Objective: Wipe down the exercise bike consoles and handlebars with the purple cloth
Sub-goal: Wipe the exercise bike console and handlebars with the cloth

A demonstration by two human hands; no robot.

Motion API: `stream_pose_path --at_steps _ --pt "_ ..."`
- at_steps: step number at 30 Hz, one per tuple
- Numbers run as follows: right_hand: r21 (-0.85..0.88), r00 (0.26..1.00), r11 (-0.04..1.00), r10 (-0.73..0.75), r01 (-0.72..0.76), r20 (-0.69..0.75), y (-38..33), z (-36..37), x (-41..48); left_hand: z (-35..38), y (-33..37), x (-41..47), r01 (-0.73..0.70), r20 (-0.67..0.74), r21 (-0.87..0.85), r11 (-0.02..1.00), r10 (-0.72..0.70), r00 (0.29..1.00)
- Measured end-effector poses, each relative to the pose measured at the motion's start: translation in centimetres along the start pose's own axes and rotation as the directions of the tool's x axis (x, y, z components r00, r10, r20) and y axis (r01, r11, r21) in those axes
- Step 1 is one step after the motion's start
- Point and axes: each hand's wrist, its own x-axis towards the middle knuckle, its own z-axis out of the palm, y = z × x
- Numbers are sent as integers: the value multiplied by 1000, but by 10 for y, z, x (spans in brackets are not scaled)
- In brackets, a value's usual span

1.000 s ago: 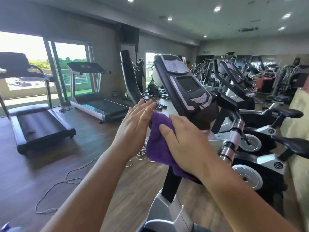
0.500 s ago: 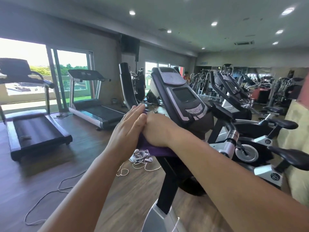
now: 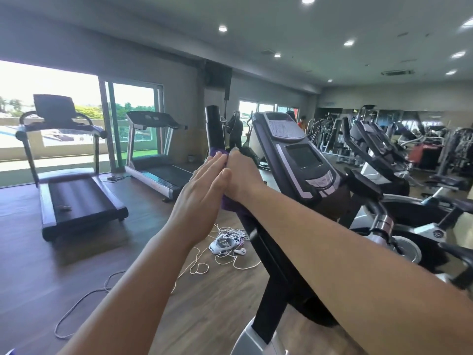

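On handlebar (image 3: 214, 129): right hand (image 3: 243, 175) grip clasps purple cloth (image 3: 226, 201); left hand (image 3: 202, 188) flat, pressing.

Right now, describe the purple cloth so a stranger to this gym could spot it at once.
Start at the nearest exercise bike's grey console. Just to its left a black handlebar rises, and the left hand lies flat against the purple cloth while the right hand grips it around the bar. Only slivers show between the hands, the one vivid purple patch there.
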Motion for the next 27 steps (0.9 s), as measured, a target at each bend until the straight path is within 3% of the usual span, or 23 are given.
stream_pose_path --at_steps 4,8,11,14,18,24,27 --pt "-144 997 989 -9 21 79 1 7 17 -4 -4 5 34 -2 10 999 -34 999" --pt "-243 960 967 -3 74 279 21 -4 -17 2 -10 1 48 16 -12 999 -48 999" --pt "-287 946 945 -61 158 318 28 -17 -47 7 -11 -5 59 34 -25 998 -58 998" --pt "-231 956 953 -134 197 261 36 -30 -69 9 -12 -10 59 30 -18 998 -58 998" --pt "-50 968 969 -236 241 83 56 -54 -97 12 -11 -16 56 48 24 998 -58 997" --pt "8 929 929 -370 370 -1 80 -72 -165 17 -13 -29 83 49 53 995 -86 995" --pt "148 895 883 -442 446 -59 72 -59 -186 14 -25 -43 99 67 91 991 -105 992"
